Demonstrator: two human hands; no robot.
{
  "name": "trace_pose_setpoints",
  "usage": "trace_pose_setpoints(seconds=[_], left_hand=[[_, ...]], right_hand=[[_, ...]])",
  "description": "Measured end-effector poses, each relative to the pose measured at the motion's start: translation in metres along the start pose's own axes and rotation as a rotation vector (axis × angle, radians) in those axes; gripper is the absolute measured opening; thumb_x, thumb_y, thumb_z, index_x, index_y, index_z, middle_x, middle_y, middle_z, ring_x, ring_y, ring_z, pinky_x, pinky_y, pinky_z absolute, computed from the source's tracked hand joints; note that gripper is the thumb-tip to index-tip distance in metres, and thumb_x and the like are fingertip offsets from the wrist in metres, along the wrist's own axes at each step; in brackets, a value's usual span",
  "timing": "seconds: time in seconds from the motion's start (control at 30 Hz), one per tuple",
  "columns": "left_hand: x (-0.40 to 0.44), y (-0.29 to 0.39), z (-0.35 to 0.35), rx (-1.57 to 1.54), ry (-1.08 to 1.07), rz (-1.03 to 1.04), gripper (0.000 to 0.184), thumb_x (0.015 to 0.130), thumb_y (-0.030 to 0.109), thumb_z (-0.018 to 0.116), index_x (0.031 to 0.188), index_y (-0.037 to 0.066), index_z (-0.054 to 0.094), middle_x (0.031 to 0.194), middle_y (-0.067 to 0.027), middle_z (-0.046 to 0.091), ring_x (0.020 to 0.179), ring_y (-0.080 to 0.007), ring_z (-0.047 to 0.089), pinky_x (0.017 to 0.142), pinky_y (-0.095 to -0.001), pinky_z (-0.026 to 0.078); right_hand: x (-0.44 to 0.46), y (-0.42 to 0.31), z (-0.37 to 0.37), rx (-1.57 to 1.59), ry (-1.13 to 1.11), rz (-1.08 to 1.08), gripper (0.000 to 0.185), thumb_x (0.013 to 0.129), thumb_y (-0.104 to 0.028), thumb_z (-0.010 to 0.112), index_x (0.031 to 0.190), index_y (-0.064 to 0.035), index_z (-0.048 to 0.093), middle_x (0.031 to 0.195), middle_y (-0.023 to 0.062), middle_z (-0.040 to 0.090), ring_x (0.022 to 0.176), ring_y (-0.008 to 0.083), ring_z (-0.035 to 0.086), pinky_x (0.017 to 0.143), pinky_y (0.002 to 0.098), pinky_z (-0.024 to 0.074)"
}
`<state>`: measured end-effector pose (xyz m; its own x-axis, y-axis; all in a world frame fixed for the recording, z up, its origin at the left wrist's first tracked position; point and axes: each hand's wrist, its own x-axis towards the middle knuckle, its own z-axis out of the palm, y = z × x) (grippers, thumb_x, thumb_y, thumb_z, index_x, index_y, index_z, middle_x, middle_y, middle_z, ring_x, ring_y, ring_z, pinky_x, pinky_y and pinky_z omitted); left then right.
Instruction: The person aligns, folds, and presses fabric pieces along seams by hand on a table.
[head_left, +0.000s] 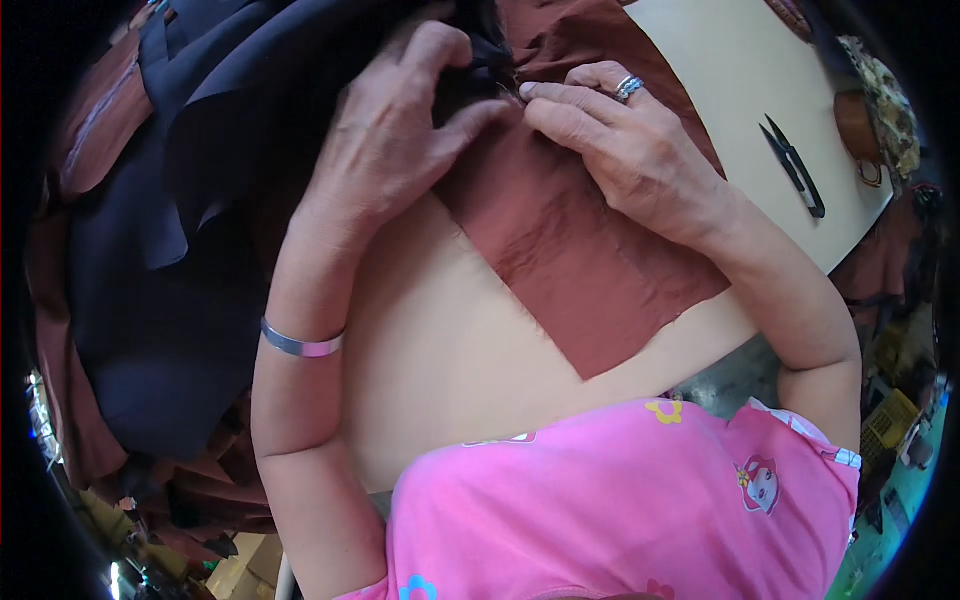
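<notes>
In the head view, a reddish-brown piece of fabric (600, 255) lies across the pale tabletop, its lower corner pointing toward me. Dark fabric (245, 140) meets it at a frayed edge near the top middle. At that edge my right hand (640, 140), with a ring on one finger, pinches the brown fabric between thumb and fingertips. My left hand (395, 130) is over the dark fabric, slightly blurred. Its thumb stands apart from the bent index finger and points at the edge; the other fingers are partly hidden.
Black thread snips (793, 168) lie on the pale tabletop (430, 330) at the right. Near the right edge stands a brown cup-like object (858, 130). More dark and brown cloth is heaped along the left side. A yellow basket (888, 420) is low at the right.
</notes>
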<state>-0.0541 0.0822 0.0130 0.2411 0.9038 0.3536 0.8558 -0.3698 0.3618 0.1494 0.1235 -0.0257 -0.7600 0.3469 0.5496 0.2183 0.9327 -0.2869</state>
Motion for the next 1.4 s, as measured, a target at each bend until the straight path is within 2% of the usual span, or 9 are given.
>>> trace_pose_setpoints(seconds=[0.13, 0.3, 0.5, 0.57, 0.7, 0.83, 0.93, 1.03, 1.4], left_hand=[[-0.002, -0.005, 0.021, 0.069, 0.020, 0.011, 0.025, 0.078, 0.013, 0.069, 0.094, 0.001, 0.053, 0.122, -0.0293, 0.050, 0.106, -0.0444, 0.053, 0.089, -0.0431, 0.046], [0.004, -0.011, 0.014, 0.199, -0.001, 0.058, 0.014, 0.081, 0.005, 0.057, 0.093, -0.002, 0.054, 0.112, -0.0225, 0.056, 0.095, -0.0396, 0.058, 0.079, -0.0430, 0.050], [0.031, 0.006, -0.005, 0.105, -0.231, -0.349, 0.019, 0.082, 0.008, 0.058, 0.097, -0.001, 0.054, 0.092, -0.0244, 0.061, 0.087, -0.0396, 0.060, 0.075, -0.0421, 0.050], [0.033, 0.003, 0.005, 0.053, 0.027, -0.161, 0.023, 0.082, 0.012, 0.060, 0.101, 0.000, 0.053, 0.087, -0.0252, 0.062, 0.084, -0.0401, 0.061, 0.075, -0.0426, 0.049], [0.039, 0.017, -0.002, 0.160, -0.020, -0.157, 0.030, 0.083, 0.018, 0.063, 0.105, 0.000, 0.052, 0.088, -0.0260, 0.062, 0.086, -0.0406, 0.060, 0.074, -0.0448, 0.048], [0.056, -0.014, 0.008, 0.163, -0.202, -0.168, 0.024, 0.082, 0.016, 0.061, 0.096, -0.001, 0.052, 0.085, -0.0266, 0.060, 0.085, -0.0414, 0.059, 0.072, -0.0473, 0.046], [0.056, -0.023, 0.015, 0.072, -0.131, 0.055, 0.016, 0.082, 0.011, 0.058, 0.088, -0.001, 0.050, 0.081, -0.0261, 0.059, 0.082, -0.0420, 0.058, 0.068, -0.0480, 0.046], [0.056, -0.017, 0.020, 0.172, -0.170, -0.041, 0.009, 0.081, 0.006, 0.055, 0.084, -0.001, 0.050, 0.079, -0.0244, 0.059, 0.079, -0.0420, 0.058, 0.065, -0.0470, 0.046], [0.040, -0.021, 0.033, 0.199, 0.234, 0.079, 0.005, 0.085, 0.009, 0.055, 0.085, 0.006, 0.052, 0.076, -0.0184, 0.060, 0.071, -0.0372, 0.060, 0.060, -0.0441, 0.047]], right_hand=[[0.000, 0.001, 0.001, 0.014, 0.002, 0.012, 0.026, 0.077, 0.002, 0.054, 0.102, -0.0068, 0.055, 0.104, 0.0085, 0.059, 0.097, 0.0280, 0.053, 0.088, 0.0340, 0.0462], [0.001, 0.000, 0.000, 0.026, 0.001, 0.022, 0.026, 0.076, 0.003, 0.054, 0.100, -0.0061, 0.054, 0.105, 0.0095, 0.059, 0.098, 0.0284, 0.053, 0.088, 0.0343, 0.0457], [0.000, 0.001, -0.003, 0.075, -0.060, 0.073, 0.036, 0.072, 0.011, 0.052, 0.105, -0.0036, 0.054, 0.118, 0.0108, 0.058, 0.104, 0.0330, 0.052, 0.089, 0.0374, 0.0448], [-0.001, 0.003, -0.002, 0.060, -0.050, 0.064, 0.037, 0.071, 0.012, 0.051, 0.105, -0.0030, 0.054, 0.119, 0.0116, 0.058, 0.104, 0.0329, 0.052, 0.089, 0.0375, 0.0445], [0.000, 0.004, -0.005, 0.037, -0.100, 0.064, 0.040, 0.070, 0.014, 0.050, 0.107, -0.0023, 0.054, 0.120, 0.0122, 0.058, 0.103, 0.0326, 0.052, 0.090, 0.0378, 0.0441], [0.001, 0.002, -0.005, 0.014, -0.120, 0.071, 0.038, 0.071, 0.011, 0.053, 0.106, -0.0041, 0.056, 0.119, 0.0114, 0.059, 0.100, 0.0318, 0.053, 0.090, 0.0372, 0.0444], [0.003, 0.000, -0.006, -0.037, -0.126, 0.050, 0.035, 0.072, 0.008, 0.055, 0.104, -0.0059, 0.057, 0.118, 0.0107, 0.059, 0.098, 0.0305, 0.054, 0.087, 0.0359, 0.0463], [0.006, -0.004, -0.006, -0.070, -0.141, 0.055, 0.033, 0.073, 0.005, 0.056, 0.103, -0.0071, 0.058, 0.117, 0.0103, 0.059, 0.097, 0.0291, 0.054, 0.084, 0.0344, 0.0482], [0.004, 0.000, -0.004, -0.057, -0.129, 0.086, 0.031, 0.075, 0.005, 0.055, 0.104, -0.0070, 0.055, 0.119, 0.0120, 0.056, 0.100, 0.0312, 0.052, 0.086, 0.0372, 0.0460]])
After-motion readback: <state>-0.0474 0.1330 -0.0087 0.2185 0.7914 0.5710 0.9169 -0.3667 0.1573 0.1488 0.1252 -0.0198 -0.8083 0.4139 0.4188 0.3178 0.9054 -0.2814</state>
